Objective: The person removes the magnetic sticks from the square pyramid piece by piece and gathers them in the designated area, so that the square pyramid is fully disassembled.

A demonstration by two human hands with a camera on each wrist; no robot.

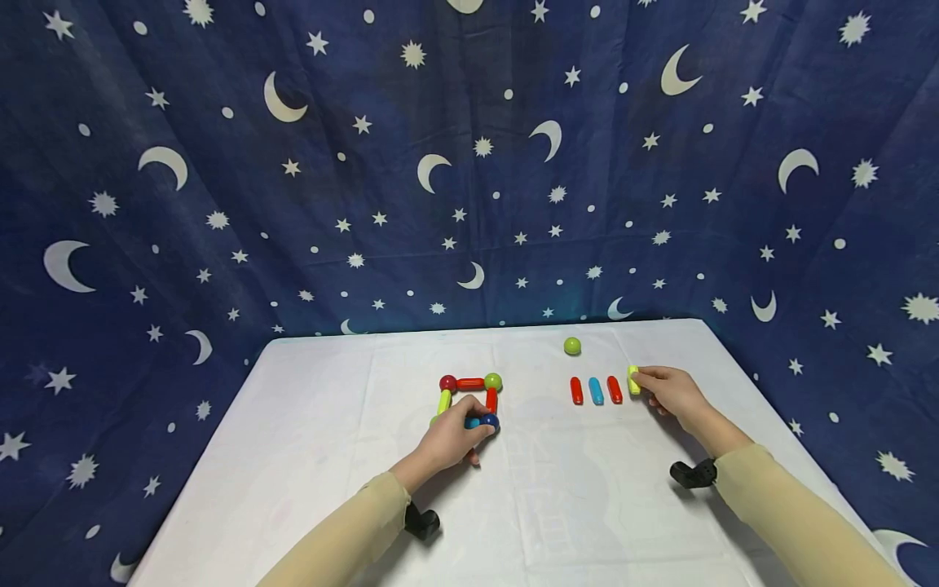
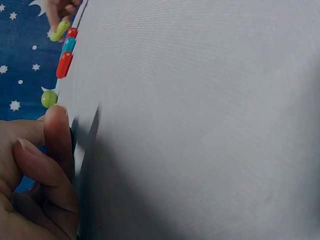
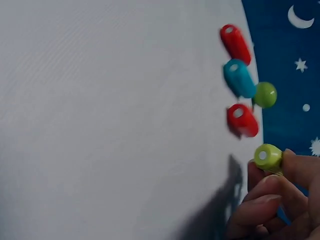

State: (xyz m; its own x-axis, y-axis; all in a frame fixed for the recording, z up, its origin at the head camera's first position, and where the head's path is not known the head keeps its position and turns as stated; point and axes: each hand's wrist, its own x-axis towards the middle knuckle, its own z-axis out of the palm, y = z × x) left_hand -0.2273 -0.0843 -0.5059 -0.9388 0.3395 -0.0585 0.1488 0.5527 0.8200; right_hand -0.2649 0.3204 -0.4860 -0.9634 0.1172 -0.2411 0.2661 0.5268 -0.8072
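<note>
Beige sleeves are worn with black wrist cameras.

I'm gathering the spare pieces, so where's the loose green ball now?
In the head view, the loose green ball sits right of centre, near the far edge of the white table, just beyond the leftmost loose red rod.

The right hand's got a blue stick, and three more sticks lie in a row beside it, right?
Not quite: the head view shows the stick in the right hand is yellow, not blue. Three more sticks do lie in a row beside it.
</note>
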